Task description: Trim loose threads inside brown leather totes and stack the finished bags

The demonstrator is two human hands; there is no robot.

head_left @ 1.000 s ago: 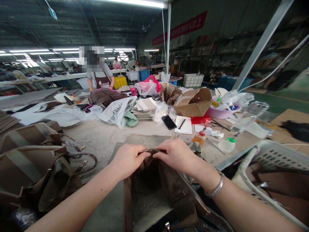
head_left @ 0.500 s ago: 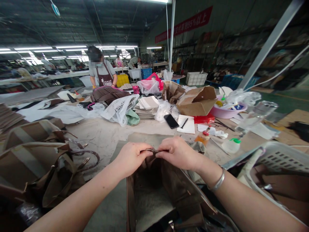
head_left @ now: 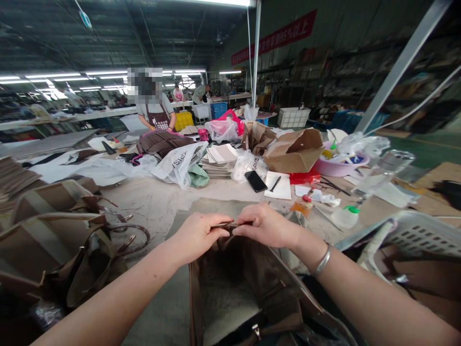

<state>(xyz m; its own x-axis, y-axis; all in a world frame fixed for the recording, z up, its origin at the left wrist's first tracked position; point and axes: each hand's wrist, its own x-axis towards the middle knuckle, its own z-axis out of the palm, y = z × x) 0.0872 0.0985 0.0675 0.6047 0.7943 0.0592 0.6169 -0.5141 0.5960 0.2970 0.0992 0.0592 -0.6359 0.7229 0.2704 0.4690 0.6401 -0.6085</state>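
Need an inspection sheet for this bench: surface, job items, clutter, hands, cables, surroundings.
Surface: table, beige top, with small dark marks or scraps; can't tell which.
Job items: brown bag, mouth open toward the camera; similar bags at left.
Clutter: black phone, pen on white paper, lettered plastic bag, green-capped bottle, pink basin.
Hands: left hand and right hand both pinch the bag's far rim, fingertips close together.
Cables: white cord at upper right, near a slanted post; its ends aren't visible.
Surroundings: aproned co-worker across the table; red banner behind.
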